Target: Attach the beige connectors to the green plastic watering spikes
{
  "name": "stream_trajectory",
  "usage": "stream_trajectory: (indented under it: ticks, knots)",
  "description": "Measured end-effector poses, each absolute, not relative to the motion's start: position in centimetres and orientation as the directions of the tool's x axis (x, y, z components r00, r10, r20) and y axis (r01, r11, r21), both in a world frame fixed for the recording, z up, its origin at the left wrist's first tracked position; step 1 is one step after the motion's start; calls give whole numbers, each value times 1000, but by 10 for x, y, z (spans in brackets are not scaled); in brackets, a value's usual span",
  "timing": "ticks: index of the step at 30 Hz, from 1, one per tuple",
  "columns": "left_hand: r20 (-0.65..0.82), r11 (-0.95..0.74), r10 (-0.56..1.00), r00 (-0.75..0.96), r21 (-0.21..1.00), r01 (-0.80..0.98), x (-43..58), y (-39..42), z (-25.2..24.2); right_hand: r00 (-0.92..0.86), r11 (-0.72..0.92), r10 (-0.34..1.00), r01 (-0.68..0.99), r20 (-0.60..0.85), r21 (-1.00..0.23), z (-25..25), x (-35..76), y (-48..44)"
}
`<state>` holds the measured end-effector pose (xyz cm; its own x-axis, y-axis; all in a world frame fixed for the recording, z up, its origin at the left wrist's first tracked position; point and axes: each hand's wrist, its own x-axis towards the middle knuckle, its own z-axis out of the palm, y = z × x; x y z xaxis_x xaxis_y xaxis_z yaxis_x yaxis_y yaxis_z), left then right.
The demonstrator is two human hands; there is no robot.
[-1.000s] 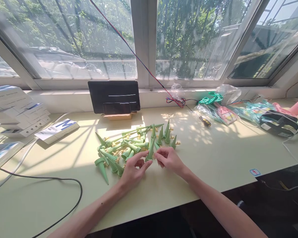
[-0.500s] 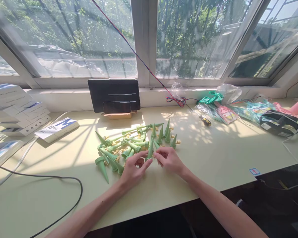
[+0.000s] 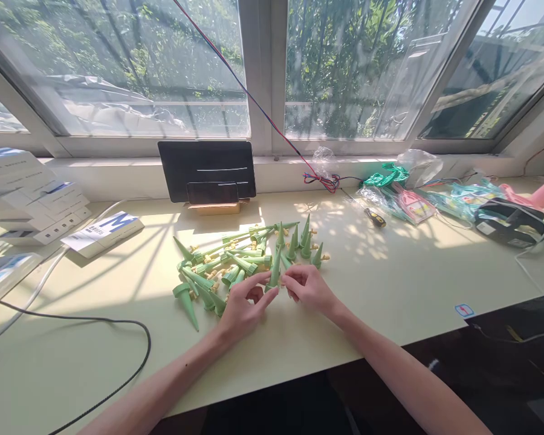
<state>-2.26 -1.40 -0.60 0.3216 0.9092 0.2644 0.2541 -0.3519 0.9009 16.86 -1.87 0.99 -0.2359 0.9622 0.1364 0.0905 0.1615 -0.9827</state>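
A green plant watering spike (image 3: 275, 266) stands with its tip up at the front of the pile. My left hand (image 3: 247, 300) is closed on its wide base between thumb and fingers. On the other side of the base, my right hand (image 3: 307, 289) is pinched at the small side valve, which its fingers mostly cover. Behind and left of my hands lies a loose pile of similar green spikes (image 3: 202, 281) with small yellow valves (image 3: 215, 273). Several more spikes stand point-up just beyond my right hand, among them one spike (image 3: 318, 256) at the right end.
A black tablet (image 3: 208, 163) leans on a stand at the back, a phone in front. White boxes (image 3: 31, 193) are stacked left, with a flat box (image 3: 104, 232) and a black cable (image 3: 118, 321) nearby. A screwdriver (image 3: 375, 218), bagged items and a black strap-like device (image 3: 510, 222) lie right.
The whole view has shifted slightly upward in the picture. Both hands keep nearly the same hold on the watering spike.
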Motion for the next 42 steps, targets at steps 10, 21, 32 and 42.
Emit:
stream_trajectory:
  ticks: [10, 21, 32, 42]
  knots:
    - [281, -371, 901, 331, 894, 250, -22, -16, -3, -264, 88, 961, 23, 79, -996, 8, 170, -16]
    - [312, -403, 899, 306, 862, 306, -24, -14, -10, -247, 116, 964, 51, 100, -992, 9, 167, -19]
    - [315, -401, 887, 338, 888, 226, -23, -13, -11, -270, 60, 961, 2, 57, -998, 9, 170, -15]
    - [338, -437, 880, 333, 850, 294, -26, -11, -12, -243, 189, 956, 77, 166, -979, 9, 167, -19]
